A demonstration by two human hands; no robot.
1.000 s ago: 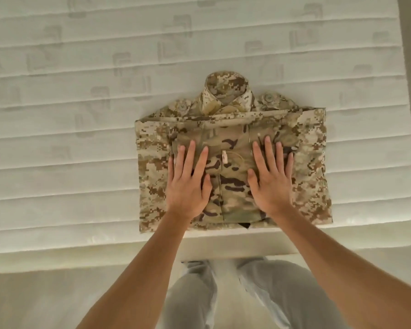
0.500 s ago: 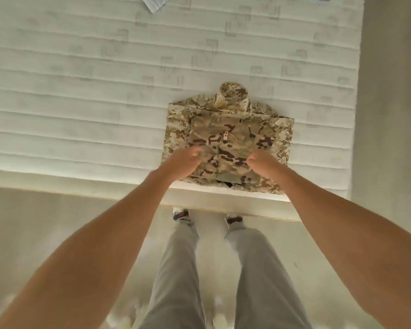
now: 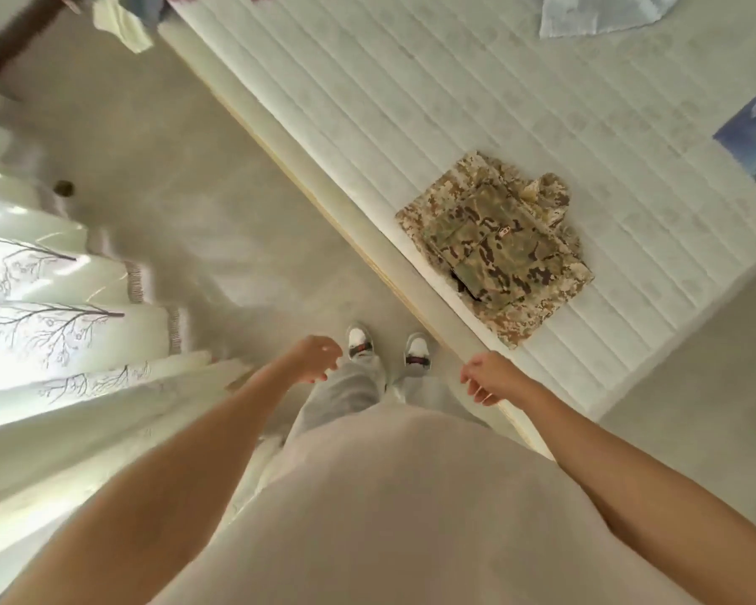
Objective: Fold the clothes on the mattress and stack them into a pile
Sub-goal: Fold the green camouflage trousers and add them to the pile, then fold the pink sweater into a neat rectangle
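From the head view, my left hand (image 3: 313, 358) and right hand (image 3: 489, 377) hang loose, holding nothing; the folded camouflage pile (image 3: 496, 246) sits near the mattress (image 3: 411, 102) edge, where I judge a passing brush could topple it

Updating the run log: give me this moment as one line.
folded camouflage-print fabric clothes pile: on white quilted mattress near its edge | left hand: empty, off pile | right hand: empty, off pile | light blue cloth: unfolded, far end
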